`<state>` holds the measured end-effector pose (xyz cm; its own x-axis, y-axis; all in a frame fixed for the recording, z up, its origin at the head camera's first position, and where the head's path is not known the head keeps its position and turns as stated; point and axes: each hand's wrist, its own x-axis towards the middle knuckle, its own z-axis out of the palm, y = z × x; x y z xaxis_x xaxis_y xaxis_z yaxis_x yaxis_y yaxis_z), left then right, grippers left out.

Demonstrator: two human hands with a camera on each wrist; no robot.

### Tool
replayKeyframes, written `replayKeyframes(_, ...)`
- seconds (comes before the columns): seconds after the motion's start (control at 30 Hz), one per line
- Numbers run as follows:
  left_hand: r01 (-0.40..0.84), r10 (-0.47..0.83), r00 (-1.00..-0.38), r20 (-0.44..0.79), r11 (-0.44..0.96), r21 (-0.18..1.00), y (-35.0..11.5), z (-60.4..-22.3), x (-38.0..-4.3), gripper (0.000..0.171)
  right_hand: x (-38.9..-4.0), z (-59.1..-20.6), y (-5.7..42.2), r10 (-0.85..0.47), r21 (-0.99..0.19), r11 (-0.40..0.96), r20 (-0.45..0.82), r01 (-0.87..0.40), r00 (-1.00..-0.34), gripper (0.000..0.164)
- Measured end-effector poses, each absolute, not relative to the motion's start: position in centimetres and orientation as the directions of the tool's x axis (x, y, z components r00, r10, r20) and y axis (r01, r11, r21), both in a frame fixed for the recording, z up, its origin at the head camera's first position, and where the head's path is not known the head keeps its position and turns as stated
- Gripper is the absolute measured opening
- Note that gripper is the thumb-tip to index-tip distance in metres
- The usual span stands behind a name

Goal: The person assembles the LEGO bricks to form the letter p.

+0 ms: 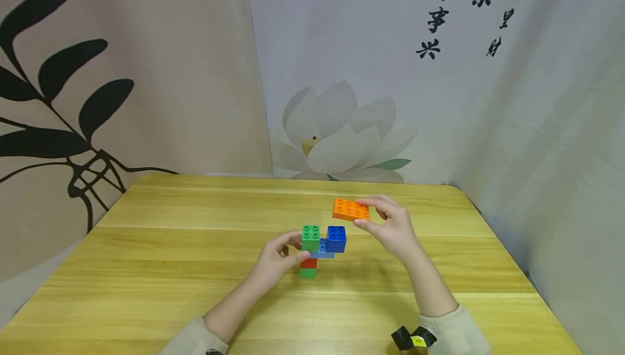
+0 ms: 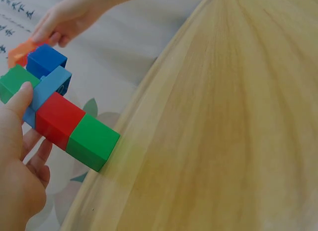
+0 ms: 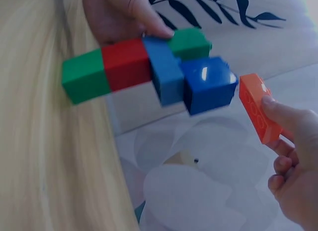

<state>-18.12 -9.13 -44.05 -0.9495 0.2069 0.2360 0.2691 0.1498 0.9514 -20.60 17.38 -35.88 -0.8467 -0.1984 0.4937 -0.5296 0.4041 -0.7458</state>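
My left hand [image 1: 275,260] grips a stack of toy building bricks at its upper left, thumb against the front. From the bottom up come a green brick [image 2: 93,141], a red brick [image 2: 59,119] and a light blue brick [image 2: 52,89]. On top of the light blue one sit another green brick [image 1: 310,239] and a dark blue brick [image 1: 336,239], with a gap between them. Between thumb and fingers, my right hand [image 1: 390,227] pinches an orange brick [image 1: 350,209]. It is apart from the stack, just above and beyond the dark blue brick. Whether the stack touches the table I cannot tell.
Under both hands lies a wooden table [image 1: 171,246]. Behind its far edge hangs a pale cloth [image 1: 195,73] printed with leaves, a flower and writing. Near the right sleeve is a black strap [image 1: 412,338] with a yellow label.
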Motion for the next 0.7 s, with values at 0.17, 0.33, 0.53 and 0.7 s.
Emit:
replayKeyframes(0.17, 0.256, 0.206, -0.953, 0.223, 0.152, 0.955, -9.1, -44.1, -18.1, 0.036, -20.0, -35.2, 16.3, -0.231, -0.737, 0.371, 0.517, -0.565, -0.825, 0.036)
replayKeyframes(0.33, 0.254, 0.213, -0.952, 0.219, 0.158, 0.954, -9.1, -44.3, -18.2, 0.036, -19.7, -35.1, 15.4, -0.264, -0.721, 0.35, 0.536, -0.598, -0.802, 0.035)
replayKeyframes(0.53, 0.26, 0.211, -0.952, 0.223, 0.165, 0.951, -9.2, -44.3, -18.3, 0.035, -19.3, -35.1, 14.6, -0.289, -0.734, 0.343, 0.511, -0.586, -0.809, 0.035)
replayKeyframes(0.7, 0.27, 0.214, -0.948, 0.234, 0.161, 0.949, -9.2, -44.2, -18.3, 0.034, -19.0, -35.0, 13.8, -0.313, -0.754, 0.339, 0.474, -0.563, -0.823, 0.036)
